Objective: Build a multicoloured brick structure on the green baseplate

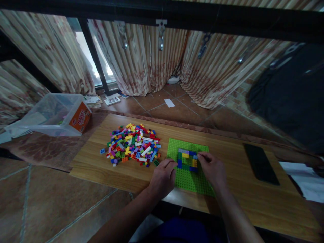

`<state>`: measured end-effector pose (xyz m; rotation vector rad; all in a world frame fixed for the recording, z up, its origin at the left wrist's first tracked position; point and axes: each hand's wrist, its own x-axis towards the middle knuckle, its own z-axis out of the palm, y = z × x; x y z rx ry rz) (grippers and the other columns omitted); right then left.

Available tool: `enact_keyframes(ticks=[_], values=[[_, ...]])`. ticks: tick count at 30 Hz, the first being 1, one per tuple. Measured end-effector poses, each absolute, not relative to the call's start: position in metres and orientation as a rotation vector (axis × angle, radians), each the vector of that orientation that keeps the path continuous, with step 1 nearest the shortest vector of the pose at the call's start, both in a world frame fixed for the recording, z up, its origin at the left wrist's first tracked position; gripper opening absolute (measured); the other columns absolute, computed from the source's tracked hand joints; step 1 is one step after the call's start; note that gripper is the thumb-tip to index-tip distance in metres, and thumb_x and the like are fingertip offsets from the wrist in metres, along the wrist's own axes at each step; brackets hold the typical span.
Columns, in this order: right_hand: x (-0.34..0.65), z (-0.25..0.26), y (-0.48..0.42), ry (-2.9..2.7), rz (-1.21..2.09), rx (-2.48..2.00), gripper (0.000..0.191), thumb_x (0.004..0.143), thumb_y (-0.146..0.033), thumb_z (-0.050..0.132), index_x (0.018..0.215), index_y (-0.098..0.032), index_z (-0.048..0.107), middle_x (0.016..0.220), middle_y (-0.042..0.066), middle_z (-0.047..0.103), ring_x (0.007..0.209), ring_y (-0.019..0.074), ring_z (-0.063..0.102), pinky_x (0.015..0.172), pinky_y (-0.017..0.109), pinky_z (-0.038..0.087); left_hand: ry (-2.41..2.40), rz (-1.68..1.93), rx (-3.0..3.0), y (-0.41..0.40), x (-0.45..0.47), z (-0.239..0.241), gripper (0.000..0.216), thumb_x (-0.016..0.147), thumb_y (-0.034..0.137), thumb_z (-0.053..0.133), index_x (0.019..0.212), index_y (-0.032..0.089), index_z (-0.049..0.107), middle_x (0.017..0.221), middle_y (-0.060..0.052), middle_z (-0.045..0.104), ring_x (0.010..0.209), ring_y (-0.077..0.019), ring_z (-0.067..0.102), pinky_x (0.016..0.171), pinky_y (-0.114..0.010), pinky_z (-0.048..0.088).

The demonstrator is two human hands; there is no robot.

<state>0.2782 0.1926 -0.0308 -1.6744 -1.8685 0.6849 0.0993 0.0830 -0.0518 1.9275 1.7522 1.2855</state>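
The likeliest trouble is at the ring [186,167] of bricks on the plate [182,184]: with fingers close on both its sides, an uneven push could loosen a brick or leave one half seated on the studs. Pressing hard from one side might also slide the plate, since neither hand seems to be steadying it, and nothing visible fixes it to the table [235,192]. The pile [134,143] lies left of the plate, and a loose dark green brick [156,162] sits between the two, near the left hand [163,179]; a careless sweep of that wrist could knock it away.

The left hand is curled at the plate's left edge, thumb and fingers drawn nearly together, the tips just beside the ring's blue left corner. Whether a small brick is pinched there, I cannot tell. The right hand [214,168] reaches in over the plate's right edge, its thumb and forefinger almost closed at the ring's light blue brick [195,157]. They seem to touch it, but whether they grasp it or merely press is too small to tell. The ring stands on the plate's middle, around an open centre
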Motion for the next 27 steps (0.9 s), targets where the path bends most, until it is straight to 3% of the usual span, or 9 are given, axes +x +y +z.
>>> enact_keyframes(ticks=[5, 13, 27], values=[[0.271, -0.034, 0.191, -1.904, 0.626, -1.723, 0.038, 0.076, -0.05, 0.055, 0.09, -0.018, 0.071, 0.084, 0.009, 0.074, 0.073, 0.0232, 0.067, 0.069, 0.034, 0.048, 1.753, 1.277, 1.929, 0.083, 0.1, -0.051, 0.022, 0.086, 0.01, 0.049, 0.103, 0.016, 0.062, 0.103, -0.008, 0.065, 0.097, -0.0183, 0.062, 0.089, -0.033, 0.055], [0.263, -0.028, 0.186, -2.0, 0.434, -1.783, 0.035, 0.082, -0.046, 0.049, 0.087, -0.019, 0.071, 0.083, 0.01, 0.074, 0.073, 0.0239, 0.066, 0.067, 0.035, 0.045, 1.755, 1.266, 1.931, 0.082, 0.099, -0.052, 0.022, 0.087, 0.011, 0.049, 0.103, 0.017, 0.062, 0.105, -0.009, 0.065, 0.099, -0.0186, 0.063, 0.091, -0.033, 0.054], [0.281, -0.015, 0.218, -2.239, 0.71, -1.735, 0.022, 0.075, -0.041, 0.059, 0.074, -0.024, 0.073, 0.075, 0.002, 0.073, 0.071, 0.0212, 0.066, 0.066, 0.033, 0.045, 1.788, 1.251, 1.906, 0.082, 0.101, -0.052, 0.022, 0.088, 0.012, 0.048, 0.102, 0.018, 0.063, 0.105, -0.008, 0.065, 0.098, -0.0176, 0.063, 0.087, -0.031, 0.055]])
